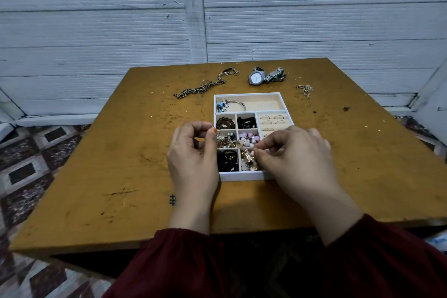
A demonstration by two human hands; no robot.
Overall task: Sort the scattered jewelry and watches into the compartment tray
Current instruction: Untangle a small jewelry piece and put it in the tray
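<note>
Sorting underway: a thin hoop (216, 131) is being pinched by the left hand (193, 150), small pieces by the right hand (294, 152), over the compartment tray (244, 176) at centre frame; watches (266, 76) and chains (203, 87) above are likely being left for next.

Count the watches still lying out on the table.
2. The white-dialed watch lies beyond the tray at the table's far edge; the second watch lies against its right side, dial not visible. Others may be hidden under the hands.
</note>
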